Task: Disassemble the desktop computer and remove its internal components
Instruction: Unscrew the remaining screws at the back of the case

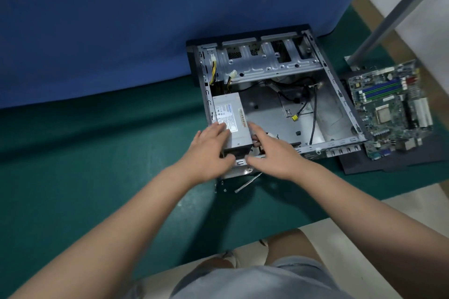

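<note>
An open desktop case (340,94) lies on its side on the green mat, its motherboard bay bare except for loose black cables (313,114). A grey power supply (229,119) sits in the near left corner of the case. My left hand (210,153) grips its left side and near end. My right hand (269,153) holds its right side, fingers curled down beside it. The removed motherboard (391,109) lies to the right of the case on a dark panel (388,165).
A green mat (97,165) covers the table and a blue cloth (121,19) hangs behind it. A silver screwdriver shaft (247,183) lies just in front of the case. A metal pole (393,12) slants at the upper right. My knees show below the table edge.
</note>
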`<state>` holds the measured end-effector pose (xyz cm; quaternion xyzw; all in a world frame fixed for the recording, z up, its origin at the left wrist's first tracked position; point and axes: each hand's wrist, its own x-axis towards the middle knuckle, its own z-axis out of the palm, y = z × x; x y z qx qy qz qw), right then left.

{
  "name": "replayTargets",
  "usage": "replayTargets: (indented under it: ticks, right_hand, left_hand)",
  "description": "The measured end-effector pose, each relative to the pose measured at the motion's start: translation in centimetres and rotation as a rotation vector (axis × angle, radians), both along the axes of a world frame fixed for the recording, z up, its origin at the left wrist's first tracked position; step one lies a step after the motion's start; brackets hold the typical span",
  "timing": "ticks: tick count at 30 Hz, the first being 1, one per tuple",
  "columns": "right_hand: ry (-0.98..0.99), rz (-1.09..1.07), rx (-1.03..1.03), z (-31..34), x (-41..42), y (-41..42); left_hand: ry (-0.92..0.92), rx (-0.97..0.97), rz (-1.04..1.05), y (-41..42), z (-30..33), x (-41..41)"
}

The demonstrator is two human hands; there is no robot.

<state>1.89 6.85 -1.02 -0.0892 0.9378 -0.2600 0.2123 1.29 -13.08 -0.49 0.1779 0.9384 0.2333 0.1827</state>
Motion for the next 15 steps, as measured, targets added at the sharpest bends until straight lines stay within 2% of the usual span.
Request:
replayTargets:
  ticks: [3,7,10,15]
  right_hand:
    - [-0.140,-0.141,-0.107,0.5,-1.2,0.0]
    - [-0.093,-0.151,0.074,-0.2,-2.4,-0.4]
    - [-0.090,-0.139,0.127,-0.9,-2.9,-0.7]
    - [0.032,-0.093,0.082,-1.4,-2.5,-0.4]
  left_hand:
    - [0.072,-0.109,-0.001,-0.3,1.3,-2.6]
    - [-0.050,-0.408,-0.124,1.2,2.2,-5.9]
    - [-0.108,-0.598,-0.207,3.0,2.4,-7.9]
    - [-0.100,-0.667,-0.267,4.1,2.7,-9.1]
